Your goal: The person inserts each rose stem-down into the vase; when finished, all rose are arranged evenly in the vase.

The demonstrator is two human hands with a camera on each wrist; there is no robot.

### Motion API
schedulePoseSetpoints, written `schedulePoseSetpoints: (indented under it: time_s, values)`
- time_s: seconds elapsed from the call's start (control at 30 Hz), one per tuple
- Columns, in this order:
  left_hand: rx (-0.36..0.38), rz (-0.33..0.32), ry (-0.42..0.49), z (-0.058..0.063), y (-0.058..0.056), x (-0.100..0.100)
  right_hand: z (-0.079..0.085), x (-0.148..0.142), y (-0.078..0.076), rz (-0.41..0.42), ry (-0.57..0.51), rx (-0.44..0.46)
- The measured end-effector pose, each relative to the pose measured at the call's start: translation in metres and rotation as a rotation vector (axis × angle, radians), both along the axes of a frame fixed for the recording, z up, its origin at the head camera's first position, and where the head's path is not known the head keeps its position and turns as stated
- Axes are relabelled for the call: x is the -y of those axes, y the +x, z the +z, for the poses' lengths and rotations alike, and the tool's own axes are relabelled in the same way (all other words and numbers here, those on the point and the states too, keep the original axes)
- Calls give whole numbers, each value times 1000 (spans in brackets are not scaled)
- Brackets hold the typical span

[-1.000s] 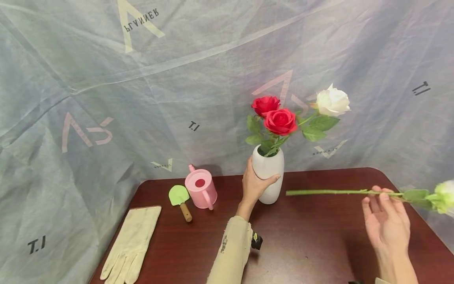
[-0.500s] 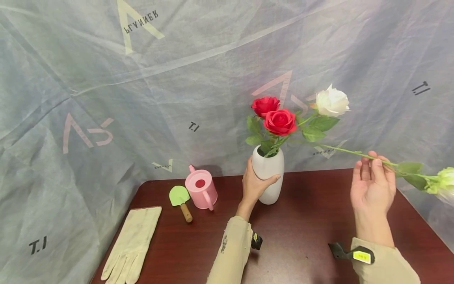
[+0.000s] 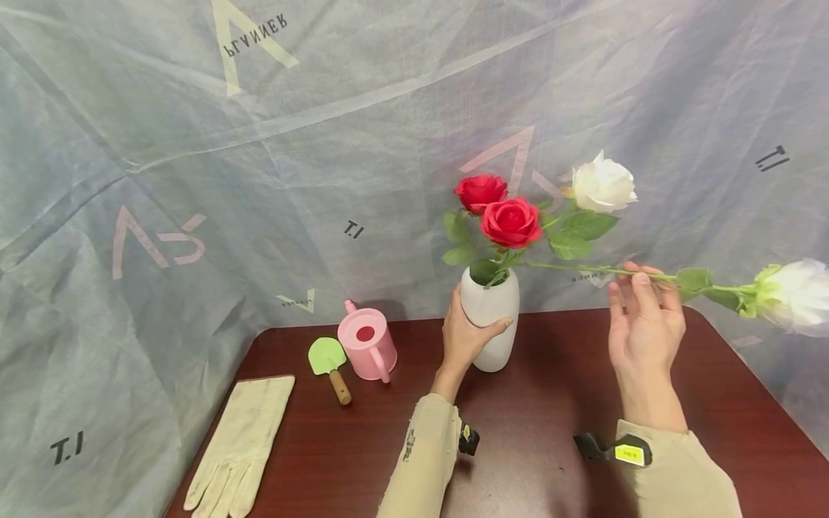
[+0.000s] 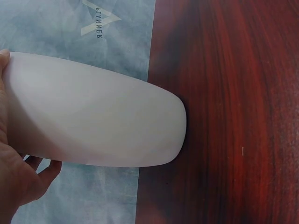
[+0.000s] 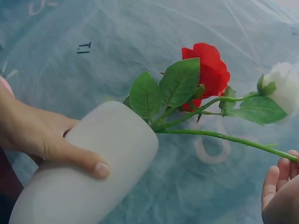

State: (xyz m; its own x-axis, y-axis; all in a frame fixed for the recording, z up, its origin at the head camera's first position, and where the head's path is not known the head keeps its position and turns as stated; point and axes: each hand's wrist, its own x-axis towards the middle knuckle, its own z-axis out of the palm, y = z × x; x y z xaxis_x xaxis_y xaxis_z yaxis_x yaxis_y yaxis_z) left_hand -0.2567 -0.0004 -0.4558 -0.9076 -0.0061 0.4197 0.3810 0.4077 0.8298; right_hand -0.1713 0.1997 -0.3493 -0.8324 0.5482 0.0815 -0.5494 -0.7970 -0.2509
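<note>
My left hand grips the white vase around its side; the vase stands upright on the table, and its base shows in the left wrist view. Two red roses and one white rose stand in the vase, the white one leaning right. Between thumb and fingers, my right hand pinches the green stem of a second white rose, its bloom pointing right. In the right wrist view that rose's stem reaches the vase mouth; how deep its tip sits is hidden.
Left of the vase on the dark red table stand a pink watering can and a green trowel with a wooden handle. A cream glove lies at the left edge. A grey sheet hangs behind.
My right hand has moved left and up with the white rose, bringing its stem end from beside the vase to the mouth. The left hand stays on the vase.
</note>
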Motion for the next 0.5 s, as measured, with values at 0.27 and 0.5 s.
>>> schedulePoseSetpoints:
  time_s: [0.27,0.5]
  values:
    - [-5,0,12,1,0,-1,5,25,-10,-97,153,31]
    - [0,-1,19,1,0,-2,12,18,-13,-169,135,70]
